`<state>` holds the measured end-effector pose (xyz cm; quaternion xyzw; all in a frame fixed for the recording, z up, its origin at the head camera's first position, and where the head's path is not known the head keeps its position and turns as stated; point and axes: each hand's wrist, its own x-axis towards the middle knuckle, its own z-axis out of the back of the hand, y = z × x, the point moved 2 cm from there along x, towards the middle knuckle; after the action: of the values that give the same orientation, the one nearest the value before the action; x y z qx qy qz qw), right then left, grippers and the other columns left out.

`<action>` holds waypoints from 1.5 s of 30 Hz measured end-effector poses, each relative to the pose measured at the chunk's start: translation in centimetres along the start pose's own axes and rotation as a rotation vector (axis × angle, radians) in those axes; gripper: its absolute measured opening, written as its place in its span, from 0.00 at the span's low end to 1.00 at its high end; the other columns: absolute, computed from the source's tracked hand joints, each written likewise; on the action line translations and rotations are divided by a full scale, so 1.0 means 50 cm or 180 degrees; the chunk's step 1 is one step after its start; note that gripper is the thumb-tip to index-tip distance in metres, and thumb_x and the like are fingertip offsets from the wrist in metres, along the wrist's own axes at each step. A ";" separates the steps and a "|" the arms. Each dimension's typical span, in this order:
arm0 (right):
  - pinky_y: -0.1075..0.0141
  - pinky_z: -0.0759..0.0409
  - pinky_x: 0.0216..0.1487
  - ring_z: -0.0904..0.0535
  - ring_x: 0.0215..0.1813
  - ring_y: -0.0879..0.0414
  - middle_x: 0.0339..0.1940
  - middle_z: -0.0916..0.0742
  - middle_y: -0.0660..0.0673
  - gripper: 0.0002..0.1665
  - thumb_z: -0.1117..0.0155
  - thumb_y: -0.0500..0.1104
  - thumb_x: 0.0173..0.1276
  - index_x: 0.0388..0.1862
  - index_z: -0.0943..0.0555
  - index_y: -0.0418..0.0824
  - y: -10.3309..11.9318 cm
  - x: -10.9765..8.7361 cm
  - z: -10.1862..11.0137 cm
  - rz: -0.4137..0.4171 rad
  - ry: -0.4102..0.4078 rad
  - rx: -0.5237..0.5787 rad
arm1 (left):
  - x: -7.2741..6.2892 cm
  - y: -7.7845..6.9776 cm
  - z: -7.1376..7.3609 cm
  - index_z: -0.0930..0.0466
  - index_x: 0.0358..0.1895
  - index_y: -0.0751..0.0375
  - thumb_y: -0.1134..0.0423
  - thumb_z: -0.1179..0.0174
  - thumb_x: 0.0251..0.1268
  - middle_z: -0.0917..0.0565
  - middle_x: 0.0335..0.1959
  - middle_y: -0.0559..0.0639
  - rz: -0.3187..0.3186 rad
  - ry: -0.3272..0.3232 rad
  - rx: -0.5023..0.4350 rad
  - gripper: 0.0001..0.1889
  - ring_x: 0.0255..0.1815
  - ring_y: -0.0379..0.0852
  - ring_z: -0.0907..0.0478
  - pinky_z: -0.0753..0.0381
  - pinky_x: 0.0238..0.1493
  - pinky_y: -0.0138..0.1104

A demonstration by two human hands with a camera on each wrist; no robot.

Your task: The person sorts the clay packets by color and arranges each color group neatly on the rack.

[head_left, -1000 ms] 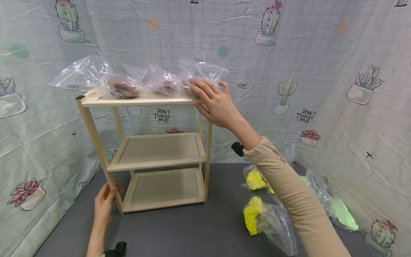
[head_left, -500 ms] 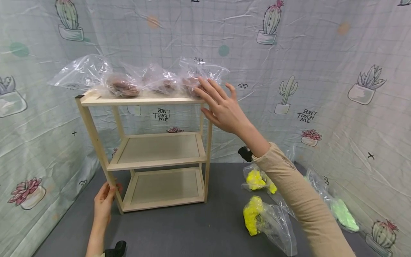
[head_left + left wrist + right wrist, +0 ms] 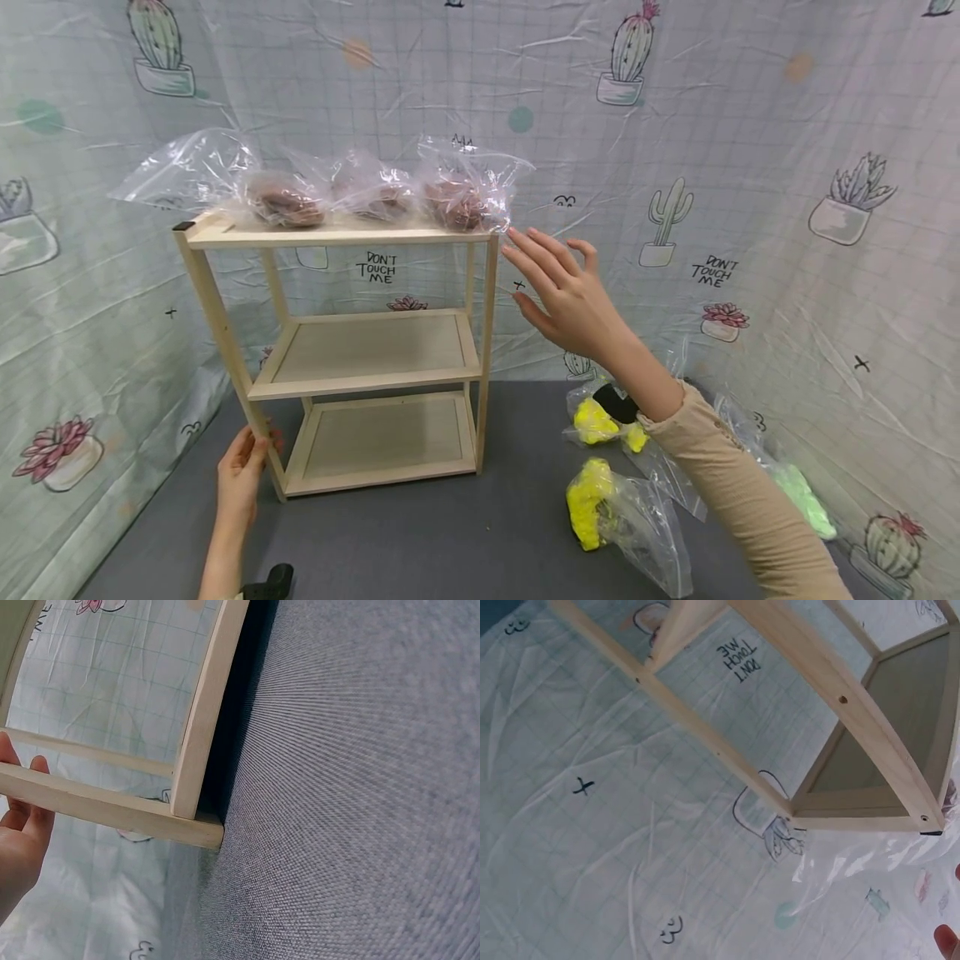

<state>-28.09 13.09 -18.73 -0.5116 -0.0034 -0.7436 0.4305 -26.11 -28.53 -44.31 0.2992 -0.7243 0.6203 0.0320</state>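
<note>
A three-tier wooden shelf (image 3: 367,382) stands on the dark grey table. My left hand (image 3: 240,475) grips its front left leg near the bottom; in the left wrist view the fingers (image 3: 39,763) wrap around that leg (image 3: 97,806). Along the top tier lie three clear zip bags with reddish-brown lumps inside: a left bag (image 3: 288,204), a middle bag (image 3: 386,200) and a right bag (image 3: 456,204). My right hand (image 3: 570,296) is just right of the top right corner, fingers spread and holding nothing. Only its fingertips (image 3: 948,941) show in the right wrist view.
To the right on the table (image 3: 420,542) lie clear bags with bright yellow lumps, a front one (image 3: 588,504) and a back one (image 3: 596,421). Farther right is a bag with something pale green (image 3: 806,500). A cactus-print sheet (image 3: 720,108) encloses the back and sides.
My right hand has drawn away from the right bag, moving right and down past the shelf's corner. The bag stays on the top tier. My left hand keeps its hold on the leg.
</note>
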 end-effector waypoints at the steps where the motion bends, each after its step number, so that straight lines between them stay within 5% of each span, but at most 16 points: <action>1: 0.45 0.44 0.55 0.38 0.65 0.47 0.65 0.31 0.41 0.28 0.49 0.46 0.65 0.63 0.36 0.40 0.003 -0.012 0.004 0.0000 -0.0014 0.0033 | 0.000 0.000 0.001 0.30 0.53 0.69 0.69 0.53 0.64 0.18 0.32 0.35 0.0008 -0.0005 0.0012 0.15 0.31 0.29 0.20 0.26 0.37 0.18; 12: 0.47 0.37 0.47 0.30 0.57 0.46 0.57 0.24 0.40 0.23 0.62 0.48 0.71 0.57 0.29 0.37 0.049 -0.178 0.007 0.0051 0.0058 0.0100 | -0.004 0.003 0.010 0.29 0.52 0.67 0.68 0.53 0.64 0.17 0.33 0.36 -0.0061 0.0008 -0.0010 0.14 0.31 0.31 0.19 0.26 0.36 0.18; 19: 0.52 0.34 0.48 0.29 0.57 0.51 0.59 0.25 0.43 0.25 0.70 0.48 0.74 0.58 0.29 0.41 0.068 -0.296 -0.010 0.0100 0.0714 0.0152 | -0.004 0.002 0.010 0.32 0.54 0.71 0.67 0.53 0.64 0.18 0.33 0.35 0.0048 -0.0006 0.0085 0.16 0.32 0.30 0.20 0.27 0.37 0.17; 28: 0.51 0.34 0.51 0.30 0.61 0.51 0.64 0.29 0.44 0.33 0.87 0.40 0.71 0.62 0.34 0.44 0.074 -0.433 -0.038 0.0479 0.1426 0.0094 | -0.002 0.000 0.002 0.28 0.52 0.62 0.67 0.52 0.64 0.18 0.34 0.35 0.0087 -0.0046 0.0151 0.14 0.31 0.29 0.20 0.26 0.36 0.18; 31: 0.49 0.33 0.52 0.31 0.62 0.51 0.65 0.31 0.45 0.33 0.82 0.34 0.67 0.65 0.37 0.46 0.068 -0.469 -0.043 0.0485 0.1662 0.0129 | 0.000 -0.001 0.002 0.27 0.52 0.62 0.66 0.52 0.64 0.19 0.34 0.36 0.0129 -0.0094 0.0203 0.14 0.31 0.29 0.20 0.26 0.36 0.18; 32: 0.48 0.33 0.52 0.30 0.62 0.50 0.65 0.31 0.45 0.31 0.75 0.32 0.67 0.65 0.38 0.46 0.067 -0.480 -0.045 0.0465 0.1728 0.0170 | 0.001 -0.001 0.002 0.27 0.52 0.61 0.65 0.51 0.64 0.19 0.34 0.36 0.0151 -0.0115 0.0222 0.14 0.31 0.29 0.20 0.26 0.36 0.18; 35: 0.47 0.31 0.50 0.29 0.61 0.49 0.65 0.31 0.44 0.32 0.74 0.31 0.64 0.66 0.38 0.46 0.060 -0.510 -0.051 0.0414 0.1870 0.0245 | 0.003 -0.002 0.001 0.28 0.53 0.64 0.65 0.51 0.64 0.19 0.33 0.35 0.0174 -0.0142 0.0257 0.16 0.31 0.30 0.21 0.26 0.36 0.19; 39: 0.45 0.29 0.46 0.28 0.60 0.48 0.65 0.31 0.44 0.35 0.85 0.37 0.65 0.65 0.37 0.47 0.052 -0.541 -0.063 0.0410 0.1891 0.0303 | 0.003 -0.004 0.001 0.30 0.54 0.67 0.64 0.52 0.64 0.19 0.33 0.35 0.0147 -0.0095 0.0265 0.17 0.32 0.30 0.21 0.26 0.36 0.19; 42: 0.42 0.29 0.46 0.29 0.60 0.47 0.66 0.31 0.45 0.28 0.59 0.36 0.67 0.66 0.38 0.49 0.046 -0.557 -0.073 0.0402 0.1935 0.0314 | 0.002 -0.003 0.001 0.30 0.54 0.66 0.64 0.52 0.64 0.19 0.33 0.35 0.0147 -0.0088 0.0268 0.17 0.32 0.30 0.21 0.26 0.36 0.19; 45: 0.42 0.29 0.46 0.30 0.61 0.47 0.67 0.32 0.46 0.46 0.33 0.37 0.48 0.67 0.40 0.51 0.040 -0.568 -0.082 0.0419 0.2041 0.0271 | 0.002 -0.002 0.002 0.31 0.55 0.69 0.64 0.52 0.64 0.19 0.33 0.35 0.0153 -0.0108 0.0270 0.18 0.32 0.30 0.21 0.26 0.36 0.19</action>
<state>-26.89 28.08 -43.26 -0.2321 0.1342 -0.8365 0.4779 -26.11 -28.67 -44.21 0.2932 -0.7049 0.6459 -0.0079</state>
